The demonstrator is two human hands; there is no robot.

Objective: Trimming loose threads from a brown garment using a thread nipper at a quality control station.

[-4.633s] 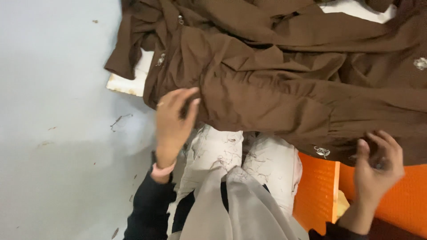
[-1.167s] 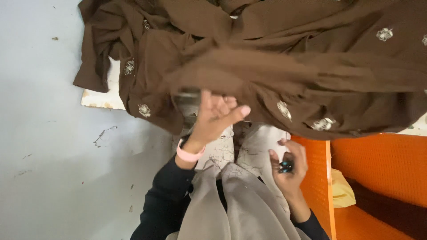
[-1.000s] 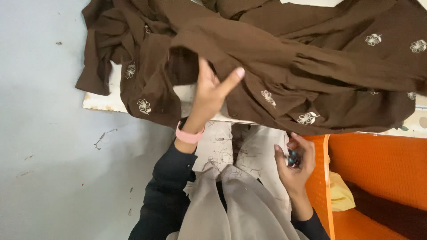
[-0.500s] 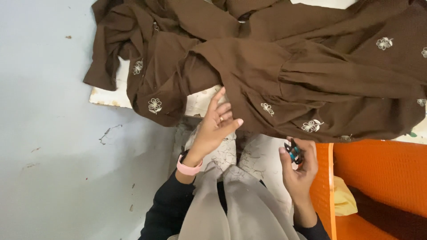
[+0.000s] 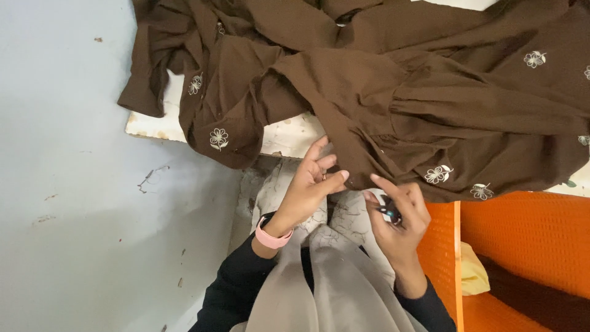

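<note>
Left hand (image 5: pixel 310 184) has dropped from the lifted cloth to its hem, fingers loosely together | right hand (image 5: pixel 396 212), at 3 o'clock, clamps a small dark tool (image 5: pixel 389 213) | brown dress (image 5: pixel 393 92) heaped at 12 on the worktop (image 5: pixel 289 136).

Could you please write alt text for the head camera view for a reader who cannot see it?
A person's left hand touches the edge of a brown garment with white embroidered flowers, spread over a white table. The right hand holds a small dark tool beside an orange crate.
</note>
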